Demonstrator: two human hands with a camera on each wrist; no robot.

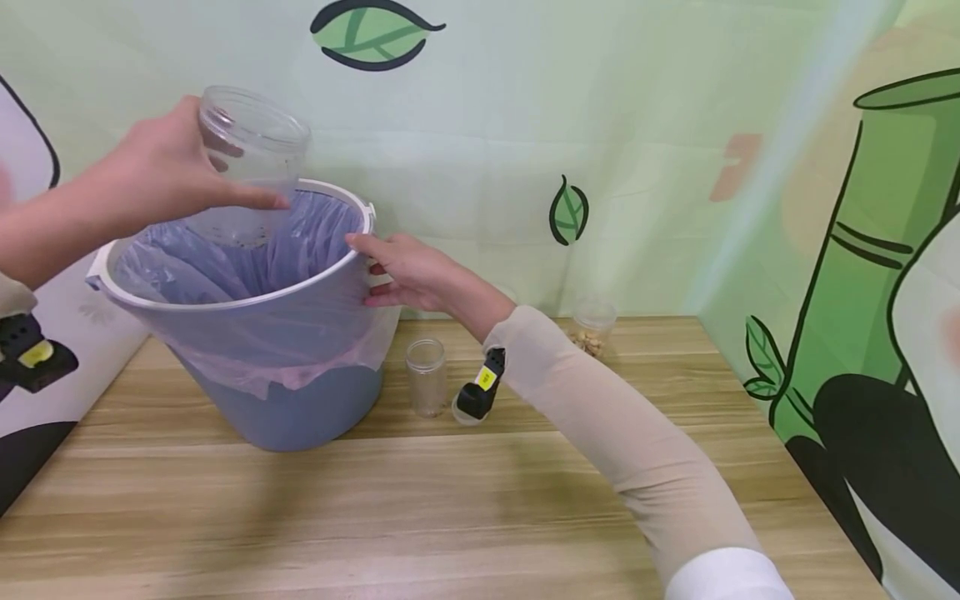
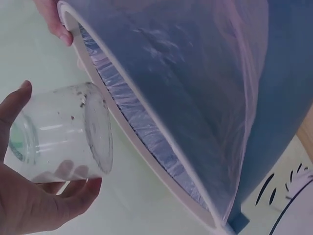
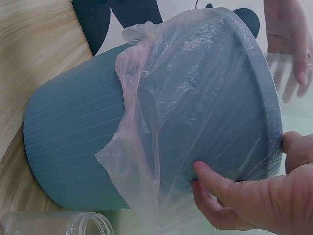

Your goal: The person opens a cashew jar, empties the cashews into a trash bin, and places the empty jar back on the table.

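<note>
In the head view my left hand [image 1: 165, 167] grips a wide clear jar [image 1: 258, 162] over the left part of a blue-grey trash bin [image 1: 315, 408]. The jar stands roughly upright, threaded mouth on top and no lid on it. Small dark specks cling inside near its base, seen in the left wrist view. My right hand [image 1: 416, 271] holds the bin's white rim at the right, thumb at the edge and fingers against the outer wall. A thin pinkish plastic bag [image 3: 195, 107] lines the bin, its edge folded down over the outside.
A slim clear jar [image 1: 426, 383] without a lid stands right of the bin on the wooden table [image 1: 420, 508]. Farther right, behind my right forearm, is a clear jar [image 1: 592, 321] with tan pieces in it. A printed backdrop [image 1: 465, 158] rises behind the table.
</note>
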